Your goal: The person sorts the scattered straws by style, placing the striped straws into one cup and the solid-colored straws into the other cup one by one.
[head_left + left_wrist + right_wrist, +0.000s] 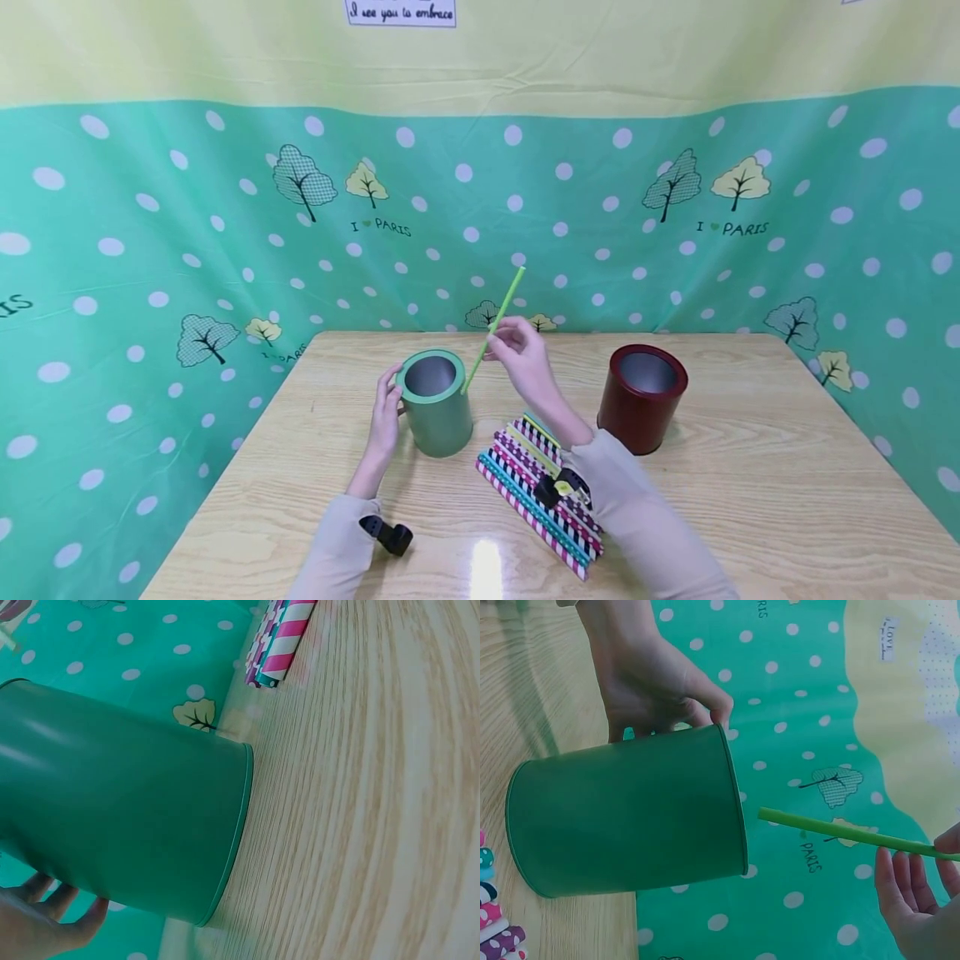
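A thin green straw (495, 327) stands tilted just above the middle of the head view, its lower end close beside the rim of a green tin (436, 402), its upper end pointing to the upper right. In the right wrist view the straw's tip looks to be just outside the tin's mouth, though the angle makes that hard to judge. The right hand (523, 354) pinches the straw between thumb and fingers partway along its length, above and right of the tin.

The green tin stands upright on the desk (750, 467), left of centre, its open top showing a grey inside. The left hand (386, 417) curls round the tin's left wall, fingers touching its side.

Just right of the tin and lower in the frame lies a bunch of striped and dotted straws (540, 492), side by side and flat on the desk, running toward the lower right under the right forearm. A dark red tin (642, 398) stands upright to the right of centre, well apart from the green one. Behind the desk hangs a green cloth (150, 250) with white dots and trees.
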A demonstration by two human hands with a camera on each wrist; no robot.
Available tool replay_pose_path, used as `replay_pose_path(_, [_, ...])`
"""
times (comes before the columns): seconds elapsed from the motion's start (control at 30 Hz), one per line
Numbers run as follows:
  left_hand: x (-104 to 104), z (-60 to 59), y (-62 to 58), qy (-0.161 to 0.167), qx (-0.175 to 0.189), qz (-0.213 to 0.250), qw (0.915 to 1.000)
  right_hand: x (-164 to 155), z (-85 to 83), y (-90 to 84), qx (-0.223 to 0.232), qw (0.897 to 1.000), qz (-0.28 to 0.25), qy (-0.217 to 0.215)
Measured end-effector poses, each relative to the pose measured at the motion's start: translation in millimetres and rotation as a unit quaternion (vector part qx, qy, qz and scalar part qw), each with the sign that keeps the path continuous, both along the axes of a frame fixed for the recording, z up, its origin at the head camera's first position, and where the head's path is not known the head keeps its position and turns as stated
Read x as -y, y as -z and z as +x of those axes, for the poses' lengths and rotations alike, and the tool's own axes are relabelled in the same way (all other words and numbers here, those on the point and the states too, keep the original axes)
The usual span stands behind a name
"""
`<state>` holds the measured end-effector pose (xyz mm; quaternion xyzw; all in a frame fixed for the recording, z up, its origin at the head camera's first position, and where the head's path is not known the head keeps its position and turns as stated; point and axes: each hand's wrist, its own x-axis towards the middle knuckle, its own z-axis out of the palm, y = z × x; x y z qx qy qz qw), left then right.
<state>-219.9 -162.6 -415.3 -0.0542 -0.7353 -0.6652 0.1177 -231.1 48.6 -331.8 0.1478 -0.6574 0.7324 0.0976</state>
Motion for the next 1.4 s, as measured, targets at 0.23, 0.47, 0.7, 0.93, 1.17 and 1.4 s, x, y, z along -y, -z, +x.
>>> replay_pose_path(0.23, [0, 0.6, 0.0, -0.004, 0.005, -0.001, 1.0000, 9, -3.2, 0.5, -0.005, 1.000, -0.011, 0.013])
replay_pose_path(0.47, [0, -0.1, 0.5, -0.006, 0.001, -0.007, 1.0000, 19, -8.0, 4.1, -0.005, 1.000, 0.006, 0.007])
replay_pose_path(0.7, [0, -1.1, 1.2, -0.006, -0.002, -0.002, 1.0000, 24, -12.3, 10.6, -0.009, 0.998, 0.057, -0.001])
replay_pose_path(0.93, [0, -0.3, 0.1, -0.005, -0.013, -0.004, 0.9999, 12, -12.8, 19.3, 0.004, 0.994, 0.105, 0.022])
replay_pose_path(1.17, [0, 0.7, -0.4, -0.005, -0.014, -0.012, 0.9998, -10, -13.4, 33.9, 0.029, 0.987, 0.158, 0.015])
replay_pose_path(1.4, [2, -4.1, 5.9, -0.005, -0.012, -0.004, 0.9999, -32, -11.7, 46.3, 0.045, 0.972, 0.231, -0.023])
